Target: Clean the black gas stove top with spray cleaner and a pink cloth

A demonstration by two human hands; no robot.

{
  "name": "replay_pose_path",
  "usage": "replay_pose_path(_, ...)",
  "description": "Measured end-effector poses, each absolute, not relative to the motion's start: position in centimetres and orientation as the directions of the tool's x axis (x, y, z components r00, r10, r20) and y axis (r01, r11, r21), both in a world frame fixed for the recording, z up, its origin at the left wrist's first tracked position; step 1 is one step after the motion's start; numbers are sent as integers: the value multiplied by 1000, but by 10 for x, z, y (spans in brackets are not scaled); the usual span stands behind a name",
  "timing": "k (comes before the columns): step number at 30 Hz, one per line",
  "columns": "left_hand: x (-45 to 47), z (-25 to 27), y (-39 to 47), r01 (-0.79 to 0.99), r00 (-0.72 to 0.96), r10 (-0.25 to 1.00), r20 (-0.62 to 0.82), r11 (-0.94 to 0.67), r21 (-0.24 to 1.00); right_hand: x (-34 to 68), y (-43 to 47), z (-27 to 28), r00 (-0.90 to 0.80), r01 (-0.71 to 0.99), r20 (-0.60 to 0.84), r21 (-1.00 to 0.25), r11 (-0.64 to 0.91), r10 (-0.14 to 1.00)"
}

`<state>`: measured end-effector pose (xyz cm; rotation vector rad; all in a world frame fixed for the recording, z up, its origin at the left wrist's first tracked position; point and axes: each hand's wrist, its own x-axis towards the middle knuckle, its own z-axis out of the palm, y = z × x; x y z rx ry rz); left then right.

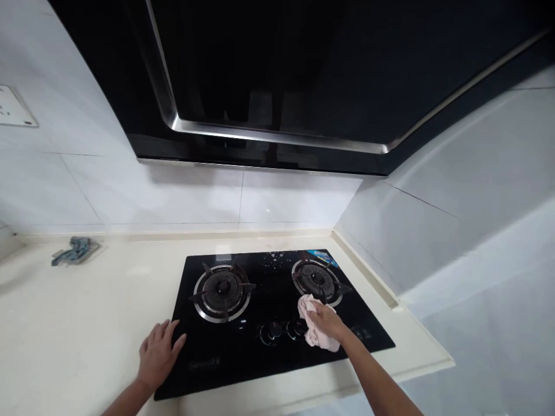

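A black glass gas hob with two round burners is set into the pale worktop. My right hand grips a light pink cloth against the glass, just in front of the right burner and beside the right control knob. Fingers apart, my left hand rests at the hob's left edge and holds nothing. Farther back from it sits the left burner. White droplets or specks dot the glass at the back, between the burners.
A black range hood overhangs the hob. On the worktop at the far left lies a crumpled blue-grey cloth. Tiled walls stand behind and to the right. A socket plate is at the upper left.
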<state>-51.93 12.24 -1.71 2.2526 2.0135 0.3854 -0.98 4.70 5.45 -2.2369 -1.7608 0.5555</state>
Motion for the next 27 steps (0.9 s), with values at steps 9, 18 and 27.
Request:
replay_pose_path(9, -491, -21, 101, 994, 61, 959, 277, -83, 68, -17, 90, 61, -260, 889, -213, -433, 148, 942)
replay_pose_path(18, -489, -10, 95, 996, 74, 969, 237, -85, 37, -70, 119, 72, -522, 838, -237, -318, 443, 819)
replay_pose_path(27, -484, -7, 91, 998, 54, 973, 226, -61, 22, -74, 163, 79, -362, 890, -218, -369, 267, 906)
